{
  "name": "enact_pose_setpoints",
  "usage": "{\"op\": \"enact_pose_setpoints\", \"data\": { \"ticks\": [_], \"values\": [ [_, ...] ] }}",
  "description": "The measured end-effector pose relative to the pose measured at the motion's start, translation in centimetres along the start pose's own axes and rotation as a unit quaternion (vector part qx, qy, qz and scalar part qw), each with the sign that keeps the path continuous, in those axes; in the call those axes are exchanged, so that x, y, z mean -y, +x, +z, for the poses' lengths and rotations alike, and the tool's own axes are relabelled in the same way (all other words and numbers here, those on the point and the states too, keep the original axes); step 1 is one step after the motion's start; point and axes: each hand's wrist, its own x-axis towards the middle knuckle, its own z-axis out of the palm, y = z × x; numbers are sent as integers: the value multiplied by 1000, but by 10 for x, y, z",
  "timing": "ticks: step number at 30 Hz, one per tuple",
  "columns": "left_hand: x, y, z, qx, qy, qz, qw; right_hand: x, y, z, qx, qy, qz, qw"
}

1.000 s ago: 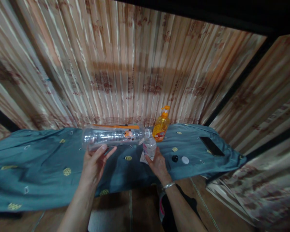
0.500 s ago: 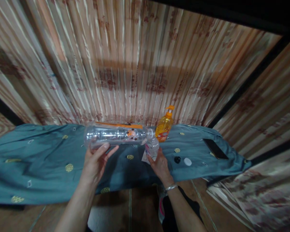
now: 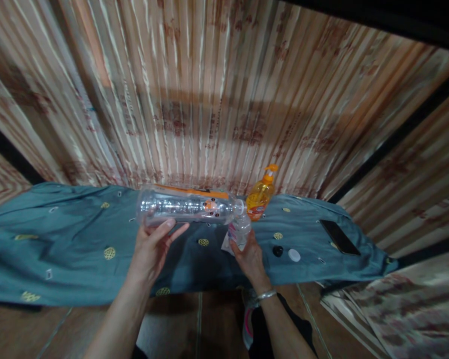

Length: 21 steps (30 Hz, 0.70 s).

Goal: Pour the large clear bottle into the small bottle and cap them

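A large clear plastic bottle [image 3: 183,205] with an orange strip lies level in the air, its mouth to the right. My left hand [image 3: 155,244] holds it from below near its base, thumb and fingers on its side. In my right hand [image 3: 247,252] is a smaller clear bottle [image 3: 240,230], upright, its top at the large bottle's mouth. Whether the two mouths touch I cannot tell. A piece of white paper [image 3: 227,244] shows beside the small bottle. Just behind it stands an orange pump bottle [image 3: 260,199].
On the teal patterned cloth [image 3: 78,224] lie a black cap [image 3: 278,251], a white round lid [image 3: 294,255] and, farther right, a dark phone [image 3: 339,237]. A pleated curtain [image 3: 209,99] hangs behind. Black frame bars slant at both sides.
The view has shifted slightly, so most things appear a little farther right. Both hands keep their grips, and the large bottle's mouth end tilts slightly lower.
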Motion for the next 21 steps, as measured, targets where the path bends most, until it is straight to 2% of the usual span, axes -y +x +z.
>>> {"op": "enact_pose_setpoints", "data": {
  "ticks": [11,21],
  "values": [
    [-2,-1,6,-9,-7,-16,1000,-6,-1,6,-12,-11,7,1000],
    [-3,-2,6,-4,-10,-13,1000,-4,0,3,-3,-4,15,1000]
  ]
}}
